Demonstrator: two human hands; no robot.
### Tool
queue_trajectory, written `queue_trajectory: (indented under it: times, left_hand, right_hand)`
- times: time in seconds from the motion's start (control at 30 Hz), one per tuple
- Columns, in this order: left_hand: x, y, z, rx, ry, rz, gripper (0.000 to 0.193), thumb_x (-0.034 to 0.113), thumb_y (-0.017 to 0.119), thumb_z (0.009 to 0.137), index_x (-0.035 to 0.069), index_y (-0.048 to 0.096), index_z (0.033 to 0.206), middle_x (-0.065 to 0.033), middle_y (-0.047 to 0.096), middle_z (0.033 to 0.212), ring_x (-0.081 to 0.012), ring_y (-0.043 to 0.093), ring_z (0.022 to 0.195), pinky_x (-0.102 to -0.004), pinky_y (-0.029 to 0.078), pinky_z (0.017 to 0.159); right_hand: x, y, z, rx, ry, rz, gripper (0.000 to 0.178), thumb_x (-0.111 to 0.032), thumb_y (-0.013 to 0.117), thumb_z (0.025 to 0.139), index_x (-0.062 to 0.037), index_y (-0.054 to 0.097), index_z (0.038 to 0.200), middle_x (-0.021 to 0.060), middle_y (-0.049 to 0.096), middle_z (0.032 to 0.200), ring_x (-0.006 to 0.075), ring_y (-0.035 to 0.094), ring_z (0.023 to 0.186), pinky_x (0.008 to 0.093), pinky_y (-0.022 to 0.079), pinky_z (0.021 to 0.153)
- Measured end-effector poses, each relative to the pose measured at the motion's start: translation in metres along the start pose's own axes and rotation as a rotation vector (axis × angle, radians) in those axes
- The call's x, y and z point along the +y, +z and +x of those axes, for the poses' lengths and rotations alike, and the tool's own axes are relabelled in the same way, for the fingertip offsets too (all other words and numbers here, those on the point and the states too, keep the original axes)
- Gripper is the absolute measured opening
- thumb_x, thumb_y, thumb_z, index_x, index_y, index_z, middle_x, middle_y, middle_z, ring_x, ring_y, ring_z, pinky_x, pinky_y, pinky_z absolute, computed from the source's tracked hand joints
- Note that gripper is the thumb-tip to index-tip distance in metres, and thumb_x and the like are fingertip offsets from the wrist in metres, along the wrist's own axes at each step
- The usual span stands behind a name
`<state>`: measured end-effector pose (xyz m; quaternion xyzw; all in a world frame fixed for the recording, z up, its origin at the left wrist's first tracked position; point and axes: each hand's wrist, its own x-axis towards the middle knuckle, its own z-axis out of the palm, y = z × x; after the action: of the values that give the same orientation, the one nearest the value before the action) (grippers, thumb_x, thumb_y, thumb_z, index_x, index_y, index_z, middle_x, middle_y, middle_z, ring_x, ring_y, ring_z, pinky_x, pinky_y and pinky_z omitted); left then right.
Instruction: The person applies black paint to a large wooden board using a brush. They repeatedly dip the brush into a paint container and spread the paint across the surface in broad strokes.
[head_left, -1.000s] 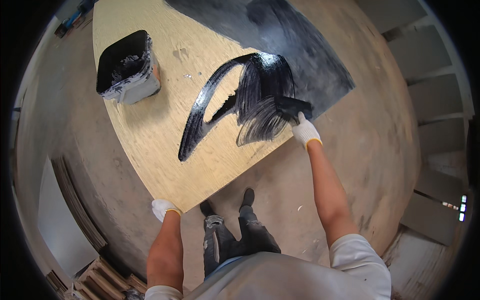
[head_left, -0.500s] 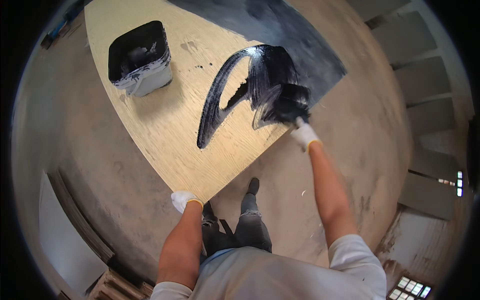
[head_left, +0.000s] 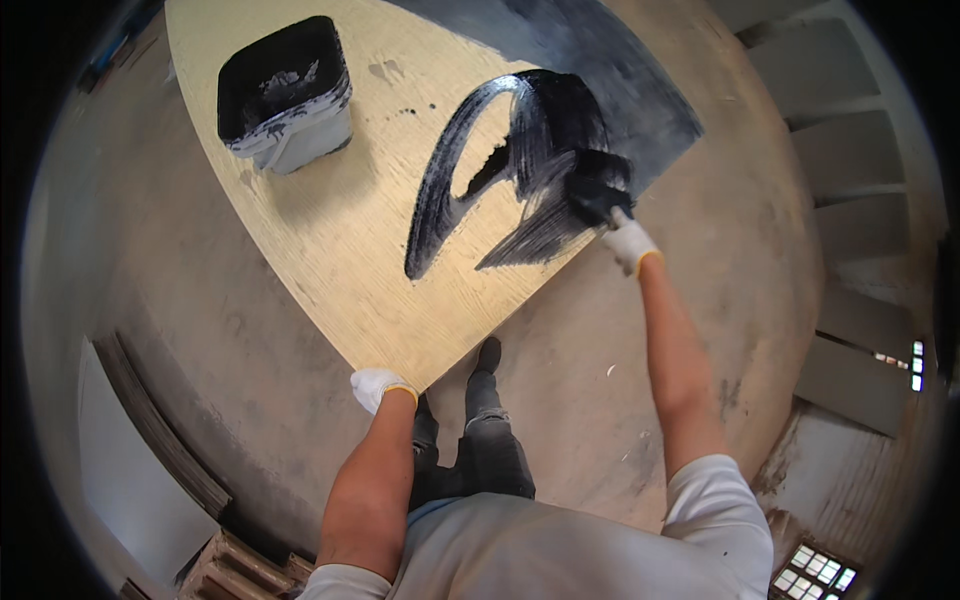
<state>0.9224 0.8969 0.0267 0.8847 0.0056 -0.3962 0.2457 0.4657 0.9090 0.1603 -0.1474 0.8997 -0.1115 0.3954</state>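
Note:
A pale wood-grained board (head_left: 310, 255) lies in front of me, with wet black paint (head_left: 560, 115) smeared over its right part in broad curved strokes. In a white glove with a yellow cuff, my right hand (head_left: 630, 243) grips the handle of a wide brush (head_left: 597, 197). The bristles are coated black and press on the board close to its right edge. My left hand (head_left: 380, 388), gloved the same way, is closed on the board's near corner; its fingers are partly hidden. A square white bucket (head_left: 312, 143), black inside and streaked at the rim, stands on the board's far left.
A dark grey-coated area (head_left: 640, 90) covers the far right of the board. Several grey panels (head_left: 850, 150) lie along the right side on the concrete floor (head_left: 690, 300). At the left, a white sheet (head_left: 135, 450) lies beside stacked dark strips (head_left: 165, 430).
My right hand has swept the brush slightly right and up, leaving streaky black strokes that spread farther left near the edge. My left hand keeps its hold on the corner. The view has shifted a little.

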Motion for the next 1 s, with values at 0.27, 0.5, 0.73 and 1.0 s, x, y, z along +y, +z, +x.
queue_trajectory:
  times: [0.27,0.5,0.73,1.0]
  left_hand:
    - [0.001,-0.005,0.006,-0.058,-0.054,-0.190,0.055,0.031,0.035,0.100,-0.010,0.070,0.112,-0.0244,0.074,0.112,-0.0400,0.072,0.094,-0.0495,0.057,0.080]
    - [-0.018,-0.003,0.046,-0.456,-0.239,-0.528,0.052,0.035,0.043,0.101,-0.004,0.067,0.126,-0.0222,0.069,0.127,-0.0360,0.065,0.115,-0.0466,0.049,0.098]
    - [-0.069,-0.106,0.114,-0.407,0.426,0.116,0.057,0.041,0.056,0.098,-0.006,0.060,0.132,-0.0249,0.065,0.130,-0.0356,0.060,0.120,-0.0419,0.046,0.105]
    - [-0.167,-0.229,0.192,-0.217,0.405,0.716,0.050,0.033,0.057,0.091,-0.007,0.063,0.121,-0.0309,0.070,0.117,-0.0453,0.068,0.111,-0.0484,0.051,0.098]
  right_hand:
    - [0.029,0.113,-0.127,-0.101,-0.167,-0.304,0.087,-0.022,0.058,0.085,-0.0073,0.025,0.165,0.0341,0.061,0.135,0.0443,0.063,0.125,0.0437,0.046,0.110]
    - [0.022,0.188,-0.248,-0.257,-0.225,-0.391,0.082,-0.020,0.051,0.088,-0.0079,0.025,0.165,0.0334,0.061,0.135,0.0442,0.061,0.127,0.0469,0.045,0.111]
    - [0.030,0.161,-0.197,-0.094,-0.169,-0.460,0.078,-0.014,0.052,0.088,-0.0070,0.030,0.163,0.0314,0.065,0.131,0.0432,0.065,0.122,0.0481,0.051,0.104]
    - [0.040,0.268,-0.323,-0.335,-0.314,-0.631,0.081,-0.020,0.055,0.092,-0.0101,0.024,0.166,0.0262,0.073,0.114,0.0405,0.072,0.105,0.0509,0.054,0.095]
